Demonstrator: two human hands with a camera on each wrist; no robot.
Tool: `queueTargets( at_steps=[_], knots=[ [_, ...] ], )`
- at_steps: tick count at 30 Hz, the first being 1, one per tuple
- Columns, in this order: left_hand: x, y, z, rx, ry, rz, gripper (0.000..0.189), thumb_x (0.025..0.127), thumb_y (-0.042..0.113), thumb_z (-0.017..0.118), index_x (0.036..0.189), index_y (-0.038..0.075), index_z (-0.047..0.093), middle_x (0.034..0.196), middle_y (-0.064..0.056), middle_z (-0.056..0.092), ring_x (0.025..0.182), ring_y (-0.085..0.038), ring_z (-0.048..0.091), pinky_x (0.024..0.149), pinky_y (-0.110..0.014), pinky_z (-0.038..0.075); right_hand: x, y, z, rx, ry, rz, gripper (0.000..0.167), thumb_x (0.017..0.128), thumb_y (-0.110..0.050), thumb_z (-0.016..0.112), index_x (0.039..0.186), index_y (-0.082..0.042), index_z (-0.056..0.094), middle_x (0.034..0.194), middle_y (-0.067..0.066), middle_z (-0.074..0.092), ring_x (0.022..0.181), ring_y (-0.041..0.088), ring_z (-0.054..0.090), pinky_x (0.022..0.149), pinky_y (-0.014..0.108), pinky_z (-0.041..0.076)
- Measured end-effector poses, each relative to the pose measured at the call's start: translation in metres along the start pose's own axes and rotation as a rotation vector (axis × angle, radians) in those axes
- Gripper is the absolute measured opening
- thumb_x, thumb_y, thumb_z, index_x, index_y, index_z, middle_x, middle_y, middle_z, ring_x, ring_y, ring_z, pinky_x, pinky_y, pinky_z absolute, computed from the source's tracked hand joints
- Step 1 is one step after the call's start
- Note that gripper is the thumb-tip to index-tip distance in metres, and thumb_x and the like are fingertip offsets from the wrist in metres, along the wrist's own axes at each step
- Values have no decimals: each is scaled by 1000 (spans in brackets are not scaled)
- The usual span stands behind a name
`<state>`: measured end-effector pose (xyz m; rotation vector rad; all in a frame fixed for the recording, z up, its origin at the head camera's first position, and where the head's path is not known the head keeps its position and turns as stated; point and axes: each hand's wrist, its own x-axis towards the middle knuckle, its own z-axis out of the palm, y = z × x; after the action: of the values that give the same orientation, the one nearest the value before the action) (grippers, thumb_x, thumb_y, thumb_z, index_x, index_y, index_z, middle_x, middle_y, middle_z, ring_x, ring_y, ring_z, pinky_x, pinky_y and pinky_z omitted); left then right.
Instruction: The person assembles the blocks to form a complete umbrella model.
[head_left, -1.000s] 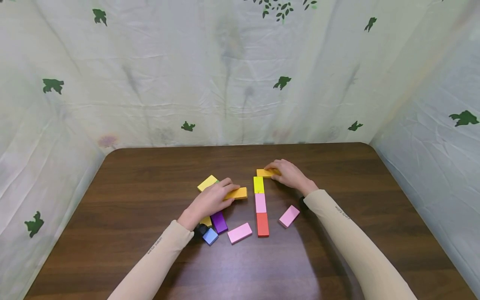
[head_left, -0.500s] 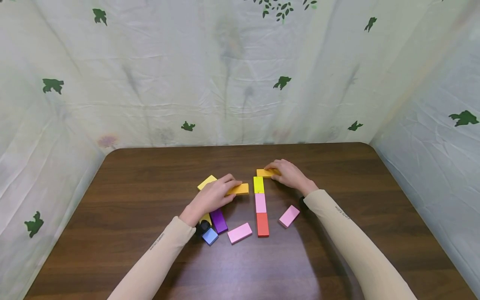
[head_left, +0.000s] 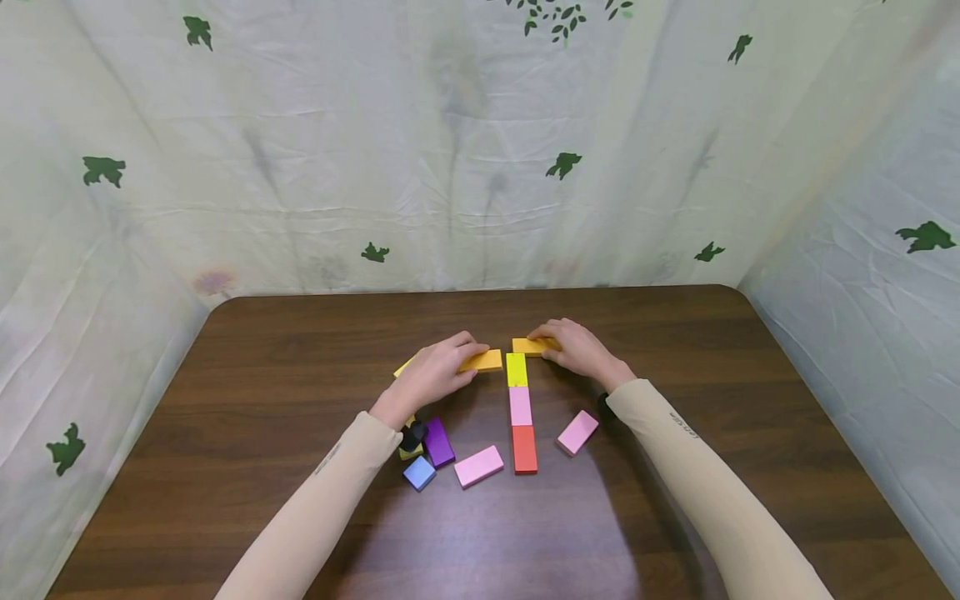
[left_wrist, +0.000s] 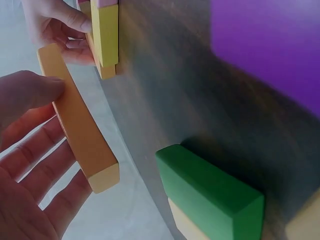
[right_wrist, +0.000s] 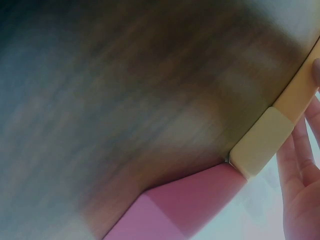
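My left hand (head_left: 433,375) pinches an orange block (head_left: 485,361) between thumb and fingers. The left wrist view shows this orange block (left_wrist: 82,125) held off the dark tabletop. Close to its right end, my right hand (head_left: 581,347) grips a second orange block (head_left: 527,347) lying crosswise on the table. That block meets the far end of a straight row: a yellow block (head_left: 517,369), a pink block (head_left: 521,406) and a red block (head_left: 524,450). The yellow block (right_wrist: 262,142) touches the right hand's orange block in the right wrist view. A small gap separates the two orange blocks.
Loose on the brown table (head_left: 262,400) lie a purple block (head_left: 438,443), a blue block (head_left: 419,473) and two pink blocks, one left of the row (head_left: 478,467), one right (head_left: 577,433). A green block (left_wrist: 210,190) sits below the left hand. A leaf-patterned curtain (head_left: 315,192) surrounds the table.
My left hand has carried its orange block away from me and slightly right, closer to the other orange block. My right hand has stayed in place.
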<state>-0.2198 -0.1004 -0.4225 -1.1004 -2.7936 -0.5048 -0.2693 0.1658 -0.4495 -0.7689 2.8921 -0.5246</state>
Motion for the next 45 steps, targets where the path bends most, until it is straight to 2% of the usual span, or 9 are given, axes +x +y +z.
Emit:
queueTargets(
  at_steps=[10,18,32,45],
  knots=[
    [15,-7,0,-1,-45,-45,37,89,14,68,125,7,63,110,-5,59,86,-16,57,80,-32,51,1,1,1,-5,-3,-8,32,91,-14,65,123,-11,64,117,6,62,106,25,52,98,43,41],
    [25,-11,3,17,-53,-35,37,90,13,66,126,8,63,110,-5,59,86,-16,57,78,-34,50,1,1,0,-5,15,-27,31,90,-13,66,121,-10,65,115,6,63,106,25,53,98,43,41],
    [41,-15,9,49,-75,-79,37,90,12,66,126,14,64,107,-5,60,83,-17,56,77,-34,49,0,3,-1,0,25,-46,31,90,-12,66,121,-9,66,114,6,64,105,25,54,97,43,41],
    [51,-17,16,77,-152,-132,37,91,12,64,127,17,64,109,-4,60,86,-18,57,79,-34,49,-1,3,1,9,16,-33,32,90,-12,66,122,-10,65,116,6,63,107,25,53,99,43,40]
  ],
)
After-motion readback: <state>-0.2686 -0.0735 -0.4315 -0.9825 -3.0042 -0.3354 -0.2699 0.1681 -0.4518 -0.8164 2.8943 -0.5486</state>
